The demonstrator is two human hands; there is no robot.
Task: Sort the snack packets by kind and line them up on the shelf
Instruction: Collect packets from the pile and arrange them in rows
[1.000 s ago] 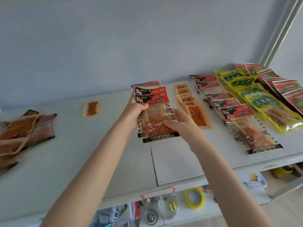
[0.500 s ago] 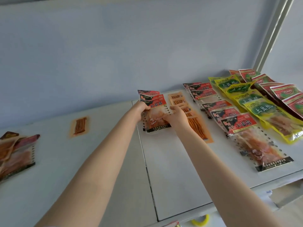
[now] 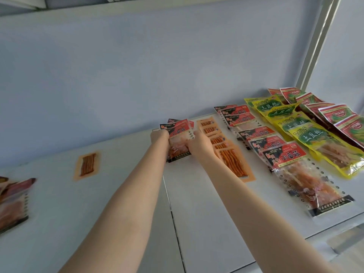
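Near the back of the white shelf, both my hands hold a small stack of red-topped clear gluten packets. My left hand grips its left edge and my right hand grips its right edge. To the right run sorted rows: orange stick packets, more red-topped gluten packets, yellow potato-shred packets and red-green packets. A lone orange stick packet lies at the left.
An unsorted pile of packets lies at the far left edge of the shelf. The blue back wall stands right behind the rows. A white upright post bounds the shelf at the right.
Both hands have pushed the red-topped stack away from me, toward the back wall, beside the orange row. The camera has tilted upward.
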